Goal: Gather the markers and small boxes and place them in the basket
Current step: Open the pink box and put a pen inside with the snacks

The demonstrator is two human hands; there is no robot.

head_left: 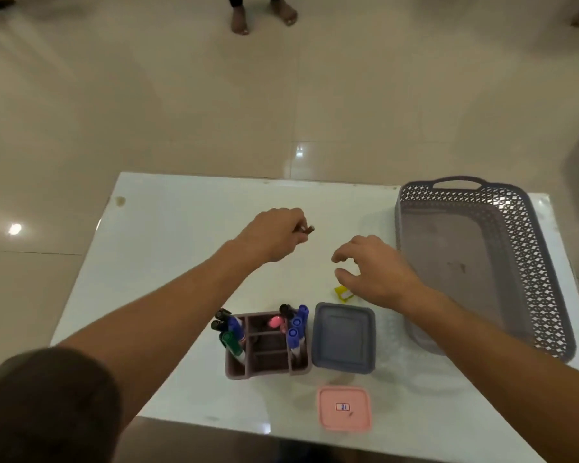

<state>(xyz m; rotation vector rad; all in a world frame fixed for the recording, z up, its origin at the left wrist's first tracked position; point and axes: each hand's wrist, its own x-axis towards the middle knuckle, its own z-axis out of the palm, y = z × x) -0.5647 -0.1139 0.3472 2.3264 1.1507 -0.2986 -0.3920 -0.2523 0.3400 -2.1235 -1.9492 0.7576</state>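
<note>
Gathering for the basket point(545, 289)
Left hand point(274, 236) pinches a brown item point(309, 229); right hand point(373, 270), fingers spread, hovers to grab the yellow box point(343, 292).

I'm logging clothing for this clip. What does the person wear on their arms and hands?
The left hand and right hand are bare: no gloves, rings or watch show. Both forearms are uncovered. A dark short sleeve covers the left upper arm; any right sleeve is out of view.
</note>
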